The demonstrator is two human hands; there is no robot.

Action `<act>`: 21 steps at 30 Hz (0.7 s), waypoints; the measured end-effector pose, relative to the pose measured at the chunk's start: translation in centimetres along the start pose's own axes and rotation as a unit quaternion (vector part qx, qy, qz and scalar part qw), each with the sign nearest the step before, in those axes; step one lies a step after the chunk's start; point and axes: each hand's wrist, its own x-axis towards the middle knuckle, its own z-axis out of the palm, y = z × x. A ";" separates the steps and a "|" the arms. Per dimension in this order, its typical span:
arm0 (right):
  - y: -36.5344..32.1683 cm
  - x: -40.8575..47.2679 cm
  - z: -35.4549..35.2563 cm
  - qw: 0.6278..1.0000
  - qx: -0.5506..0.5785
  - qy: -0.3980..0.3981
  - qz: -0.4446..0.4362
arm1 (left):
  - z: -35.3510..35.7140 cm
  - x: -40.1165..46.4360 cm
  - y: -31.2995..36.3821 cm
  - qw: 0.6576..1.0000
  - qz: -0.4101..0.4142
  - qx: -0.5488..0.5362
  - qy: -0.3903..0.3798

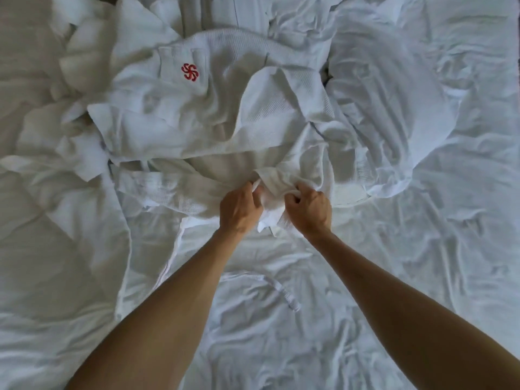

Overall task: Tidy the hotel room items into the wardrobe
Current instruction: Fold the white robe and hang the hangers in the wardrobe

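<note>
While both my left hand (239,205) and right hand (309,208) clutched a bunched fold of the white bathrobe (197,114), it lay crumpled on the bed (422,277). Nothing looked folded, no wardrobe showed; nearly all the tidying remained, I judged.

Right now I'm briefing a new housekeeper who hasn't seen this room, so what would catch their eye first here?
First the two bare hands at the centre, the left hand and the right hand, both gripping a bunched fold of the white bathrobe. Next the red logo on the robe's pocket, upper left, the only colour in view. All else is rumpled white bedding, with the robe's belt trailing loose between the forearms.
</note>
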 end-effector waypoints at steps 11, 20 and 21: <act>4.3 -19.7 -7.5 0.987 0.016 -0.115 0.112 | -1.0 -21.6 3.0 0.971 -0.079 -0.061 -0.217; 12.3 -41.2 -10.3 0.957 -0.024 -0.203 0.207 | 5.6 -42.2 1.9 0.931 -0.096 -0.039 -0.350; 13.3 -43.6 -10.2 0.953 -0.029 -0.211 0.217 | 6.7 -44.5 1.6 0.926 -0.100 -0.042 -0.363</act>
